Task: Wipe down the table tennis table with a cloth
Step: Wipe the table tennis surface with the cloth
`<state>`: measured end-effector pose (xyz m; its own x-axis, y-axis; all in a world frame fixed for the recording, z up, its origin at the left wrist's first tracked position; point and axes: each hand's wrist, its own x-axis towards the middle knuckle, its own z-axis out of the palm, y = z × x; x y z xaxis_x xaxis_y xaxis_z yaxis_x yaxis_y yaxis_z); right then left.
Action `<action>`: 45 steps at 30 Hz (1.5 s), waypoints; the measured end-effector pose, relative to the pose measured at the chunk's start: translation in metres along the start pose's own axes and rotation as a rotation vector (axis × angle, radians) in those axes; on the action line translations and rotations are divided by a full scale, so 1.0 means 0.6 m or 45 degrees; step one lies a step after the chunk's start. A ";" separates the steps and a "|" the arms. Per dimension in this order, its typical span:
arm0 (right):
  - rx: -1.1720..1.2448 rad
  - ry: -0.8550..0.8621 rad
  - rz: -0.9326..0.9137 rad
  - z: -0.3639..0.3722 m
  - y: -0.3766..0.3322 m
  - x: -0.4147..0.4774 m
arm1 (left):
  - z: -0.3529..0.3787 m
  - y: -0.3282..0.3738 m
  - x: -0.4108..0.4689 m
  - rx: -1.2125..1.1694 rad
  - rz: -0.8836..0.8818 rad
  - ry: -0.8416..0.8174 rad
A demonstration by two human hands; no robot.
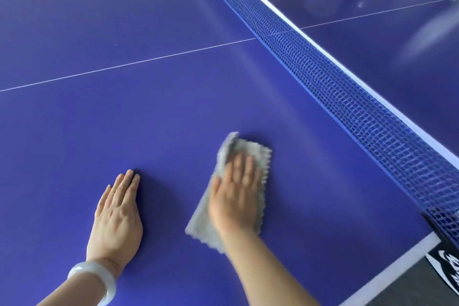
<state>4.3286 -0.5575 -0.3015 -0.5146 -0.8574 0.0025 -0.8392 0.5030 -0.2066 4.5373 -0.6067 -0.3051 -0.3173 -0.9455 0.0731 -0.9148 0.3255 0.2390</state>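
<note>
Pretty slick worktop (173, 107): smooth blue-violet painted board, satin to glossy, catches soft light streaks, shows a few faint smudges. Thin white lines painted flat on it, same sheen. Grey cloth (202, 226): looks like microfibre, fuzzy and matt, zigzag-cut edges. Blue net (347, 97): open woven mesh, coarse-looking, topped with smooth white tape (323, 50). Milky bangle (99, 278) on the wrist: glossy and polished, could be stone or glass, can't tell which.

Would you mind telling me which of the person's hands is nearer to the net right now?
Right. The right hand presses the grey cloth closer to the net; the left hand rests flat on the table, farther from it.
</note>
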 end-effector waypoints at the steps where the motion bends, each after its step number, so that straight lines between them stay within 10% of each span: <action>1: 0.054 0.009 -0.201 0.012 -0.033 -0.034 | -0.001 0.000 0.000 -0.010 -0.004 -0.009; 6: 0.071 -0.232 -1.252 0.009 0.016 -0.102 | -0.003 -0.010 -0.004 -0.036 0.032 -0.024; 8: 0.035 -0.175 -1.122 -0.016 0.116 -0.046 | 0.000 -0.011 -0.003 -0.012 -0.003 -0.023; 12: -0.144 -0.056 -0.085 -0.074 0.295 0.092 | 0.003 -0.003 0.000 0.000 -0.019 -0.007; 16: -0.105 0.019 0.409 -0.052 0.214 0.088 | 0.002 -0.001 -0.002 -0.015 -0.030 0.012; 24: -0.093 -0.147 -1.176 -0.001 0.077 -0.039 | 0.005 -0.009 -0.003 -0.047 0.000 0.010; 32: -0.151 -0.031 0.411 -0.046 0.175 0.052 | 0.008 -0.010 -0.001 -0.061 -0.004 0.034; 35: -0.057 0.040 0.219 -0.007 0.041 -0.028 | 0.003 -0.008 -0.002 -0.064 0.005 0.037; 40: -0.039 -0.120 -0.974 0.026 -0.060 -0.167 | 0.002 -0.017 -0.005 -0.151 0.039 0.045; 42: -0.029 -0.116 -0.981 0.011 0.007 -0.126 | 0.004 -0.022 -0.006 -0.199 0.045 0.063; 45: -0.105 0.014 -0.350 -0.022 0.129 -0.039 | 0.003 -0.024 -0.011 -0.296 0.023 0.093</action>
<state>4.2735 -0.4970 -0.3043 -0.2671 -0.9619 0.0582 -0.9588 0.2592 -0.1166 4.5519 -0.6053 -0.3111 -0.3065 -0.9404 0.1469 -0.8245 0.3395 0.4527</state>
